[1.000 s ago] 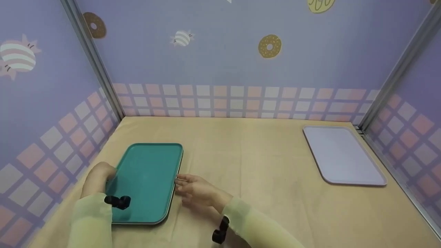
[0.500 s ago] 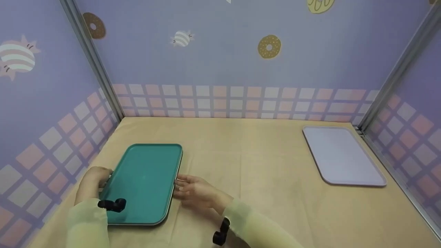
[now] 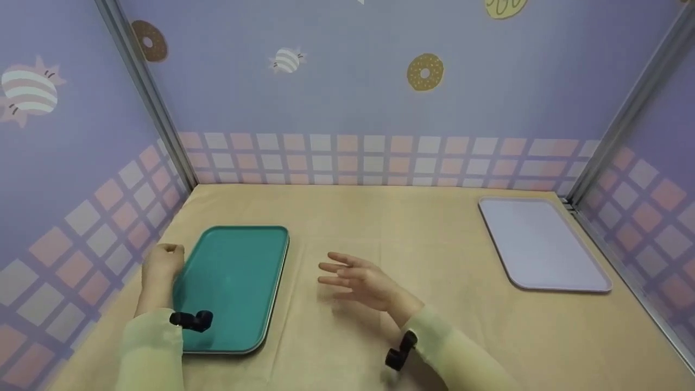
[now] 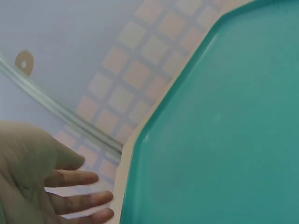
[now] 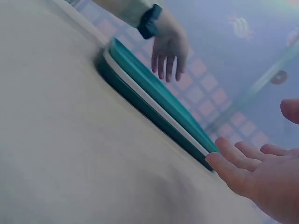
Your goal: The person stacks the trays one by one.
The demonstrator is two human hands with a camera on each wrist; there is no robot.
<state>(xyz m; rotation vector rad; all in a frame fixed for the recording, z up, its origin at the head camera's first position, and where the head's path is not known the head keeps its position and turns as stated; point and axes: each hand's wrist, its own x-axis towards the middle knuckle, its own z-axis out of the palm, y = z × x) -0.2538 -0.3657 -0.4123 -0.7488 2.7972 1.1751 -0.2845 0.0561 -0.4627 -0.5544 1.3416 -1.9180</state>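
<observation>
A teal rectangular tray [image 3: 233,282] lies on the left of the table. From the side, in the right wrist view, a white layer [image 5: 154,102] shows beneath the teal top tray [image 5: 161,95], with a darker teal layer [image 5: 140,109] under that. Just past the stack's left edge is my left hand [image 3: 163,269], holding nothing; its fingers look extended in the left wrist view. My right hand [image 3: 364,282] hovers to the right of the stack, apart from it, fingers spread and nothing in them.
A pale lilac tray [image 3: 543,244] lies at the right of the table, near its edge. Beige cloth [image 3: 423,233] covers the tabletop. Patterned walls [image 3: 347,108] with metal corner posts [image 3: 157,103] enclose the back and sides.
My right hand has left the stack's right edge and moved right and upward. My left hand has come off the left edge, rising slightly. The trays look the same.
</observation>
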